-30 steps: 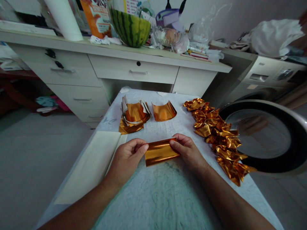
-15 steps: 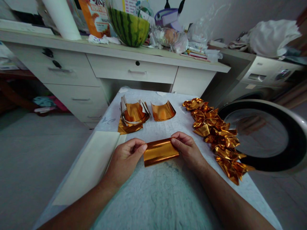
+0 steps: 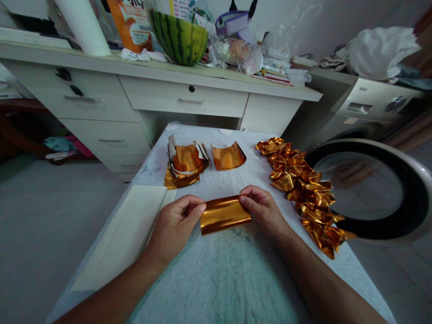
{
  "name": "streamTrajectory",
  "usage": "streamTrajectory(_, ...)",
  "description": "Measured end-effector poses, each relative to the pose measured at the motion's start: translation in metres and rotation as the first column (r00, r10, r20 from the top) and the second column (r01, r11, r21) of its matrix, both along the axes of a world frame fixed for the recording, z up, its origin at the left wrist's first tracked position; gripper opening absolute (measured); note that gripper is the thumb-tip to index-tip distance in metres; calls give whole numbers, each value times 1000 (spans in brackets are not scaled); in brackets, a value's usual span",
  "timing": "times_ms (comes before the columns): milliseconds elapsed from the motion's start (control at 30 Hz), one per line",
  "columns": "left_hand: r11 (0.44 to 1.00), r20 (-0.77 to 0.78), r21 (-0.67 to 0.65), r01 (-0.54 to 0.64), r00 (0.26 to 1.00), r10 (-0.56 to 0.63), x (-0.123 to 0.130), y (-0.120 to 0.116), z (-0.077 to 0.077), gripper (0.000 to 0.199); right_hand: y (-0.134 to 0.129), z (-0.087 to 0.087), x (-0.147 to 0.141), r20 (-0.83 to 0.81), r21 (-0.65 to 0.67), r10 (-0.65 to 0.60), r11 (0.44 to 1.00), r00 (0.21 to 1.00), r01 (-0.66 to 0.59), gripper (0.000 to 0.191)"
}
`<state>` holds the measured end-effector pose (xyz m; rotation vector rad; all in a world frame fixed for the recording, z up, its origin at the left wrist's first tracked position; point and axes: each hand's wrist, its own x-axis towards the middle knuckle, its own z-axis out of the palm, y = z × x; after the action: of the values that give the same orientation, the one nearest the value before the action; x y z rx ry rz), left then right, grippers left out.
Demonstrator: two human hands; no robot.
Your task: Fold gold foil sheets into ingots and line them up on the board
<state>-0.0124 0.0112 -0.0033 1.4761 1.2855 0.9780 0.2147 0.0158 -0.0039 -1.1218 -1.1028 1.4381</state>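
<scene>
Between my hands is a sheet of shiny gold foil paper (image 3: 225,216), its top edge curled over and its face towards me. My left hand (image 3: 180,225) pinches the upper left corner between thumb and fingers. The upper right corner is pinched in my right hand (image 3: 261,207). Beyond them on the table lie a curved stack of foil paper with pale backing (image 3: 187,158) and a single curved foil sheet (image 3: 228,156). On the right stretches a row of folded gold foil pieces (image 3: 299,184).
A cream paper sheet (image 3: 121,238) lies along the left of the cloth-covered table (image 3: 243,279). An open washing machine door (image 3: 367,189) stands close by the right edge. Behind is a white drawer desk (image 3: 189,96) bearing a cut watermelon (image 3: 178,38).
The whole view shifts very slightly left. Both hands keep the same grip on the foil paper, with no other visible change.
</scene>
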Motion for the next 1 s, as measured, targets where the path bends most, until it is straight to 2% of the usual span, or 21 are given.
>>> streamTrajectory(267,1000,-6,3,8,1000,-8,1,0,3,22,2,1,0,49,70,-25,997,998,22,29)
streamTrajectory(467,1000,-7,12,-13,1000,13,2,0,4,19,2,-1,0,132,59,-20,998,991,13,31)
streamTrajectory(700,999,-43,10,-33,999,33,2,1,-1,19,1,0,-3,319,120,-43,993,947,5,28)
streamTrajectory(1000,999,-66,24,-44,997,46,2,1,-4,17,1,0,-4,372,136,-48,991,927,-3,25)
